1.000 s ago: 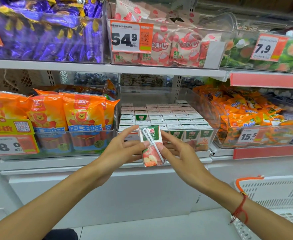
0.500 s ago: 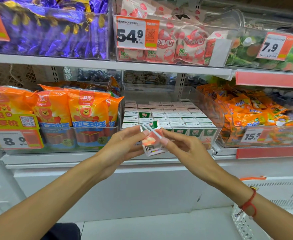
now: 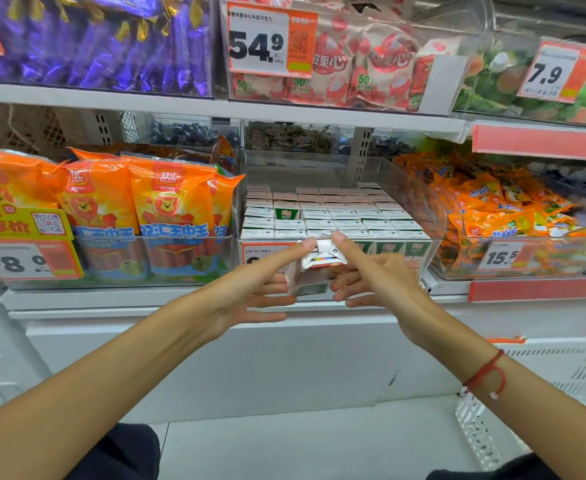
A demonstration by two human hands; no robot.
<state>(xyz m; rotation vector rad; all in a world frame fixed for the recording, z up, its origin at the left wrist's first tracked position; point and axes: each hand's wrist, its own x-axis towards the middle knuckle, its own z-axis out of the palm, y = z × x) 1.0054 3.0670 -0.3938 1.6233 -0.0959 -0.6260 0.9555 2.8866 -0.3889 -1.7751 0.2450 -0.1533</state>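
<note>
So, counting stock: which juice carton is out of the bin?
The carton between the left hand and right hand, white end up; the rest stand packed in the bin.

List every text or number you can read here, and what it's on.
"54.9": top-middle price tag.
"7.9": top-right price tag.
"15.5": right bin's price tag.
"8": lower-left price tag, rest blurred.
"100%": green shelf carton.
"50%": pink packs.
"双汇": orange bags.
Print on the held carton: too small to read.

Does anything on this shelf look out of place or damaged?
One green-faced carton in the clear bin shows its front among rows of white tops, so it looks out of line. The held carton is merely tipped.
</note>
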